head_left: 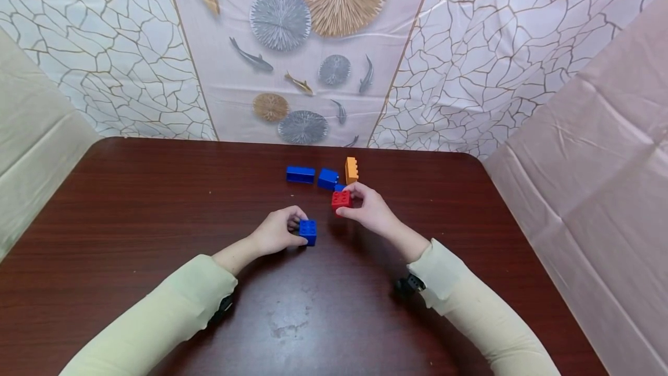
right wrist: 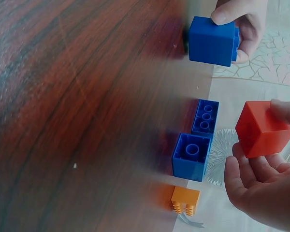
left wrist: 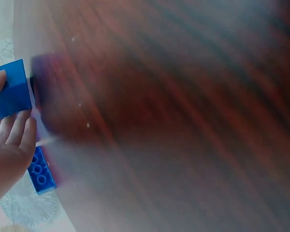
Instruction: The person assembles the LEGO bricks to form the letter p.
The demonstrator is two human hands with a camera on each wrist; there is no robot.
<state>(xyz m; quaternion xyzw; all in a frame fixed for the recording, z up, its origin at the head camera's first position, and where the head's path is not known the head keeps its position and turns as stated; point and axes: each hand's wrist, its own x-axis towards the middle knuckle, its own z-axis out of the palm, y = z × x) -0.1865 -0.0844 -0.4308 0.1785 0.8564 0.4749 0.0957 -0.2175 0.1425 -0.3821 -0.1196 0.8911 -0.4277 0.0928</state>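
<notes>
My left hand (head_left: 275, 230) pinches a blue toy brick (head_left: 308, 232) between thumb and fingers, its studs facing up, close to the table. In the left wrist view the same blue brick (left wrist: 10, 91) shows a smooth side. To the right and a little farther back, my right hand (head_left: 371, 211) holds a red toy brick (head_left: 341, 199) by its sides, studs up. The right wrist view shows the red brick (right wrist: 263, 129) raised off the table, with the thumb on one side and fingers on the other. The two held bricks are apart.
Behind the hands on the dark wooden table (head_left: 156, 202) lie a long blue brick (head_left: 300, 174), another blue brick (head_left: 328, 179) and an orange brick (head_left: 351, 170). A blue piece (head_left: 340, 188) is partly hidden behind the red brick. A patterned cloth (head_left: 292, 74) hangs beyond the far edge.
</notes>
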